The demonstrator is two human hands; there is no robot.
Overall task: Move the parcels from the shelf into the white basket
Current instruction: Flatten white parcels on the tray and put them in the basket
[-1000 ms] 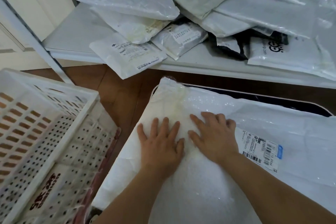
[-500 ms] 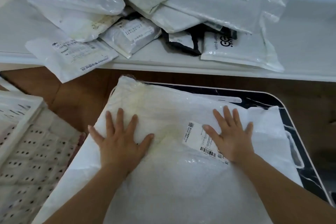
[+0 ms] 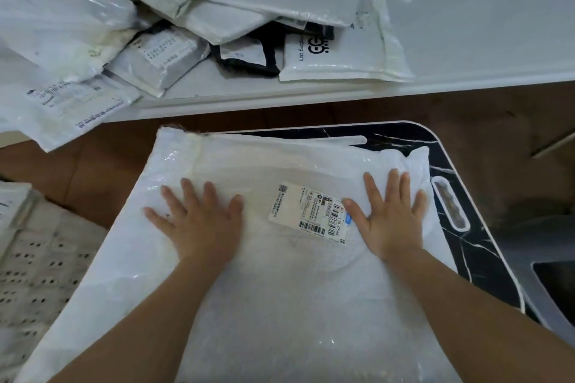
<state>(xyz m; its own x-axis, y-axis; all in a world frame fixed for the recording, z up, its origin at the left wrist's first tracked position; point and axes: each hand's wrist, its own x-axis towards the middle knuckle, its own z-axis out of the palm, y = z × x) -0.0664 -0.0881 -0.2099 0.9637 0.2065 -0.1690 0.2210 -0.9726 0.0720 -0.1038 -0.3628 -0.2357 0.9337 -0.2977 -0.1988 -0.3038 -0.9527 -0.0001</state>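
A large white plastic parcel with a barcode label lies flat on a black marble-patterned table in front of me. My left hand rests flat on its left half, fingers spread. My right hand presses flat on its right part, just past the label. Neither hand grips anything. Several white and grey parcels are piled on the white shelf behind. The white perforated basket shows at the lower left edge.
A strip of brown floor runs between shelf and table. One labelled parcel overhangs the shelf's front edge at left. A grey object sits at the lower right.
My hands have spread apart across the large parcel, the right one sliding past the label. The view has shifted right, leaving less of the basket in sight.
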